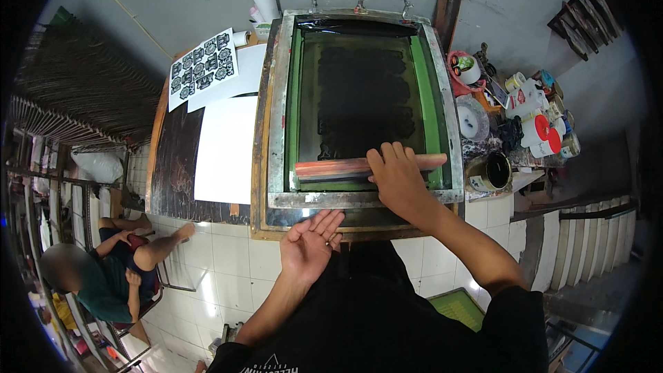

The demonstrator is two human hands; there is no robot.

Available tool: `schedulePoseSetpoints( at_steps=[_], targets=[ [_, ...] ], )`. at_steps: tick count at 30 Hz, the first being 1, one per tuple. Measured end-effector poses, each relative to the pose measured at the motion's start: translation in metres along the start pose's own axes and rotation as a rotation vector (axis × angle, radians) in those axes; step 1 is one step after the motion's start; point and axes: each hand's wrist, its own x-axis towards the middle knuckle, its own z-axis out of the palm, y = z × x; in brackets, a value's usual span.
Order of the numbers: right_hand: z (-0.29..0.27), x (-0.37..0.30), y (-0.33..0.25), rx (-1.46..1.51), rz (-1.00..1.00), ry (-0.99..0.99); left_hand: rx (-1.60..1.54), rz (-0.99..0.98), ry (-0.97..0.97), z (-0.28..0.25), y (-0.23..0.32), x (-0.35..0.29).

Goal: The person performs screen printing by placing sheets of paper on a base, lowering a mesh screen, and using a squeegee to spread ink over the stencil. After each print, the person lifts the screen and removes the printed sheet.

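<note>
the left hand is turned palm up, fingers loosely curled and open, their tips just beside the near edge of the metal screen frame. past them and to the right, the right hand has its fingers gripping the squeegee, which stretches crosswise to both sides of them. straight beyond those fingers spreads the dark mesh; well right of them sits an open can. left of both hands' fingers lies a white sheet and, farthest, a sheet of black designs.

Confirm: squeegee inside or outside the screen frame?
Inside: the right hand grips the squeegee, whose ends both show within the screen frame.
</note>
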Motion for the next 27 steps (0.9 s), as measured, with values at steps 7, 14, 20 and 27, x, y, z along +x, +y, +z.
schedulePoseSetpoints(
  at_steps=[7,14,20,27],
  targets=[
    [0.02,0.042,0.033,-0.059,0.015,0.038,0.033,-0.02,0.033,0.002,0.001,-0.003],
    [0.03,0.108,0.079,-0.118,-0.01,0.092,0.006,-0.034,0.082,0.006,0.005,-0.003],
    [0.043,0.166,0.125,-0.144,-0.016,0.106,-0.022,-0.039,0.109,0.0,0.003,-0.002],
    [0.056,0.235,0.179,-0.173,-0.009,0.112,-0.07,-0.016,0.166,-0.005,-0.004,-0.001]
  ],
)
